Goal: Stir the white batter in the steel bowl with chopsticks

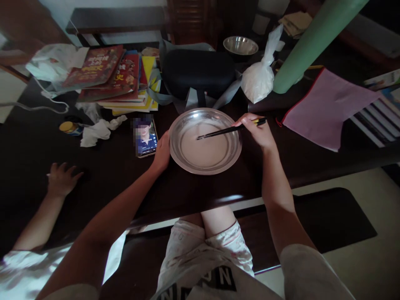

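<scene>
A wide steel bowl [187, 162] sits on the dark table [103, 183] in front of me, holding a pale, whitish batter [203, 148]. My left hand [161, 153] grips the bowl's left rim. My right hand [259, 131] holds a pair of black chopsticks [225, 131] whose tips reach into the batter near the bowl's middle.
A phone [146, 137] with a lit screen lies left of the bowl. Another person's hand [61, 178] rests on the table at far left. Books [115, 77], crumpled tissue [96, 131], a black case [198, 73], a white bag [259, 79], a small steel bowl [240, 46], a green roll [312, 39] and a pink folder [328, 108] crowd the back.
</scene>
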{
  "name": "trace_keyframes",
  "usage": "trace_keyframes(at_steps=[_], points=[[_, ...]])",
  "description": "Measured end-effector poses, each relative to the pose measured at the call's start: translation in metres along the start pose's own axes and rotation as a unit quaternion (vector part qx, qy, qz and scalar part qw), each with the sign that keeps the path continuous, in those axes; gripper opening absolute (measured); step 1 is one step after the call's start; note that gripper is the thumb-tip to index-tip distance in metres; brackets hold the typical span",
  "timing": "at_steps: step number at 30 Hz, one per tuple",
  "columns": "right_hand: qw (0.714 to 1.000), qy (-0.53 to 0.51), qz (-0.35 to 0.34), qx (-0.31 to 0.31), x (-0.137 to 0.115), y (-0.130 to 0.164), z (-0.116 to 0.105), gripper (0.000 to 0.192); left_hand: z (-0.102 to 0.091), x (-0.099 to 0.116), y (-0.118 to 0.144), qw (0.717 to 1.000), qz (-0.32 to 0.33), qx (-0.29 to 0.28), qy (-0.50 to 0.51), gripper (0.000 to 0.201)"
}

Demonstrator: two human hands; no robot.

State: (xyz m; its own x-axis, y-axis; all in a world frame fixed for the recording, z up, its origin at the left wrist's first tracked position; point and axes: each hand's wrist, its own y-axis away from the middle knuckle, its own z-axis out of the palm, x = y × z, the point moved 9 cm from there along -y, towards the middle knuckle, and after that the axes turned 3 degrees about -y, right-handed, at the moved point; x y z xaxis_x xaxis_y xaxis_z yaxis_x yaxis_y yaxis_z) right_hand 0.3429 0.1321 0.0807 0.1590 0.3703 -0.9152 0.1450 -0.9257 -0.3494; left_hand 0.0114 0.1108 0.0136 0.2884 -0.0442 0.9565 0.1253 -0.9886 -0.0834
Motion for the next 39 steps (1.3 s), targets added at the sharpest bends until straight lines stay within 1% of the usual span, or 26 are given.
trace_keyframes(at_steps=[2, 4, 5, 8, 10, 12, 14, 16, 18, 20, 22, 23, 26, 27, 29, 31, 33, 35, 37, 39], points=[[0.999, 0.009, -0.002, 0.046, 0.001, 0.001, -0.013, 0.050, -0.001, -0.005, -0.001, 1.000, -0.007, 0.005, -0.001, 0.036], [0.998, 0.008, 0.000, 0.062, 0.002, 0.002, -0.019, 0.050, -0.002, -0.005, -0.002, 1.000, -0.003, 0.011, -0.007, 0.037], [0.999, 0.007, 0.002, 0.054, 0.002, 0.003, -0.018, 0.050, -0.003, -0.003, -0.001, 1.000, 0.002, 0.012, -0.012, 0.037], [1.000, 0.004, 0.003, -0.004, 0.000, 0.003, -0.002, 0.051, -0.002, 0.002, 0.000, 1.000, 0.009, 0.006, -0.021, 0.036], [1.000, -0.001, 0.003, -0.019, -0.001, 0.002, 0.004, 0.051, -0.001, 0.005, 0.001, 1.000, 0.007, 0.001, -0.024, 0.035], [1.000, 0.004, 0.000, 0.009, -0.001, 0.001, -0.002, 0.051, 0.000, 0.006, 0.001, 1.000, 0.000, -0.004, -0.020, 0.036], [0.998, 0.017, -0.001, 0.055, 0.000, 0.002, -0.015, 0.051, 0.001, 0.005, 0.001, 1.000, -0.009, -0.004, -0.011, 0.036], [0.998, 0.015, 0.002, 0.068, 0.002, 0.003, -0.020, 0.052, 0.000, 0.003, 0.001, 1.000, -0.019, 0.001, -0.006, 0.036], [0.999, 0.006, 0.004, 0.040, 0.003, 0.002, -0.014, 0.051, -0.001, 0.000, 0.000, 1.000, -0.027, 0.004, -0.008, 0.035], [1.000, 0.001, 0.004, -0.003, 0.001, 0.002, -0.003, 0.051, -0.001, -0.003, 0.000, 0.999, -0.031, 0.002, -0.010, 0.036], [1.000, 0.005, 0.002, -0.018, -0.001, 0.001, 0.002, 0.053, 0.000, -0.004, -0.001, 1.000, -0.030, -0.004, -0.009, 0.037], [1.000, 0.010, 0.000, -0.006, -0.001, 0.001, 0.000, 0.053, 0.001, -0.004, -0.001, 1.000, -0.027, -0.006, -0.007, 0.037], [0.998, 0.020, 0.003, 0.057, 0.000, 0.003, -0.016, 0.052, 0.001, -0.002, 0.000, 1.000, -0.013, -0.003, -0.003, 0.037], [0.997, 0.013, 0.003, 0.070, 0.000, 0.003, -0.020, 0.052, 0.000, -0.001, 0.000, 1.000, -0.009, -0.002, -0.006, 0.037], [0.999, 0.003, 0.006, 0.050, 0.001, 0.003, -0.016, 0.051, 0.000, 0.001, 0.001, 1.000, -0.005, -0.005, -0.018, 0.038], [1.000, 0.001, 0.008, 0.003, 0.001, 0.003, -0.005, 0.052, 0.000, 0.002, 0.002, 1.000, -0.005, -0.008, -0.028, 0.040], [1.000, 0.004, 0.009, -0.022, 0.000, 0.002, 0.002, 0.052, 0.000, 0.002, 0.002, 1.000, -0.005, -0.006, -0.029, 0.041], [1.000, 0.010, 0.005, -0.002, 0.000, 0.001, -0.002, 0.051, -0.001, 0.002, 0.001, 1.000, -0.004, 0.002, -0.024, 0.041], [0.999, 0.018, -0.001, 0.047, 0.000, 0.002, -0.015, 0.050, -0.001, 0.000, 0.001, 1.000, -0.003, 0.006, -0.020, 0.041], [0.997, 0.019, 0.004, 0.076, 0.003, 0.004, -0.024, 0.050, -0.002, -0.002, 0.000, 1.000, -0.006, 0.006, -0.019, 0.042]])
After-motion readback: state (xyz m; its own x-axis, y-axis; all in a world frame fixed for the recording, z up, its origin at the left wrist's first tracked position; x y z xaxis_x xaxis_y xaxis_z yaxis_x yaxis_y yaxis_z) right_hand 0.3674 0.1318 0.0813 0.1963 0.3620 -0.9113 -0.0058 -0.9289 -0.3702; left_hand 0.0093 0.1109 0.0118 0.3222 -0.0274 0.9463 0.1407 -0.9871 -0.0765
